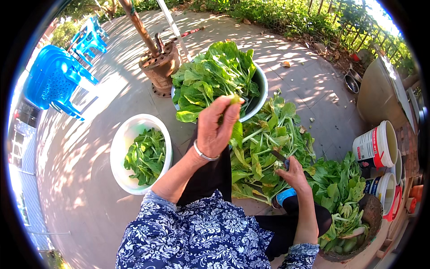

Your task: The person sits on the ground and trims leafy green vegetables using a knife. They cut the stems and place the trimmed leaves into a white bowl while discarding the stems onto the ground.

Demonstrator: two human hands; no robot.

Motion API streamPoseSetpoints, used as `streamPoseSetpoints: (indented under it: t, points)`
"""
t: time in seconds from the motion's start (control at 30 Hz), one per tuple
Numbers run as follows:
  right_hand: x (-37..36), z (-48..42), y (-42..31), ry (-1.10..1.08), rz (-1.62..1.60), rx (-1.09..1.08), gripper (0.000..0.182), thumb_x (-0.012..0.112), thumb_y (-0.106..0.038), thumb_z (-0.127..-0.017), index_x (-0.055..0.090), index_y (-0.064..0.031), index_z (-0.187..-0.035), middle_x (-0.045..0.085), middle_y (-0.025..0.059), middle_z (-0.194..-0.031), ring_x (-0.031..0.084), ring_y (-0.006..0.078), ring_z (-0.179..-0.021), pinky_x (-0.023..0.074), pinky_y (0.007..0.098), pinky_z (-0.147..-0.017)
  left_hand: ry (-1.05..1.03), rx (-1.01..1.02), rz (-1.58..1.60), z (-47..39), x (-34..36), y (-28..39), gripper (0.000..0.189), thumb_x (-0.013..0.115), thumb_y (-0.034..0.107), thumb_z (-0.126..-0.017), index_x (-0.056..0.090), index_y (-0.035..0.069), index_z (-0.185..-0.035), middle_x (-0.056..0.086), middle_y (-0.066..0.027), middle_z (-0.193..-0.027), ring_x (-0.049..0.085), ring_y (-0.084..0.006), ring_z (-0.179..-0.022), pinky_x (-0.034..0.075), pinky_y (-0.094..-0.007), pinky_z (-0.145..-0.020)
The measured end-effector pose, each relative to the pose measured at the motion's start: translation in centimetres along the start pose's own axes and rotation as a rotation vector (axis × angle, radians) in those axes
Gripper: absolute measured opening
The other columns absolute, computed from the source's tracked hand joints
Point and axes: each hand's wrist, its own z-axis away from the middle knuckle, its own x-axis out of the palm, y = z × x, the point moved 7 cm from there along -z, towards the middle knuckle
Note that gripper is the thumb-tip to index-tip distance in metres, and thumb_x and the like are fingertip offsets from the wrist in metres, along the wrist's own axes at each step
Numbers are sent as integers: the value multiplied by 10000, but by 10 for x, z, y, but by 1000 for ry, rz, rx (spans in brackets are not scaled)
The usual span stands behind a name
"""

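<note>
My left hand (pixel 216 129) pinches a green leaf (pixel 237 133) between thumb and fingers, in front of a large round basin (pixel 261 88) heaped with leafy greens (pixel 215 75). Lower right, my right hand (pixel 293 173) holds a small knife (pixel 278 155) by its handle, and something pale, perhaps a cut stem, shows by the fingertips. Under the blade, a pile of leafy greens (pixel 258 144), some yellowing, spreads over the paving. A white plastic basin (pixel 116 158) to the left holds smaller loose leaves (pixel 146 157).
A basket (pixel 372 215) with more greens stands at the lower right, near several plastic buckets (pixel 373 148). A rusty metal pole base (pixel 162 67) is beyond the basins. Blue plastic chairs (pixel 53 77) are at the upper left, and a large pale vessel (pixel 379 94) at the right.
</note>
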Motion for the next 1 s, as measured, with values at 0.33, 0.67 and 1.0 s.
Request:
streamPoseSetpoints:
  t: [0.33,0.67,1.0]
  points:
    - [-106,42,-17,228,-1208,90,418,378,-423,-984,535,-50,-880,535,53,-748,323,51,-495,329,218,-468,-217,-2,-1409,89,-203,-120,307,657,195,-798,567,60,-1059,579,-89,-820,571,-282,-760,433,-390,-727]
    - [-176,179,111,765,-1146,238,261,464,-344,-963,556,-107,-904,447,-51,-588,233,28,-384,182,203,-346,-164,-340,-1045,122,-178,-125,294,695,220,-779,587,36,-981,626,-129,-879,623,-304,-776,494,-386,-719]
    - [-15,302,324,1056,-1542,829,365,378,-416,-984,554,-119,-865,467,-4,-556,254,86,-364,223,237,-329,14,-196,-371,71,-54,-55,178,667,175,-843,556,40,-809,550,-46,-675,532,-143,-552,440,-267,-532]
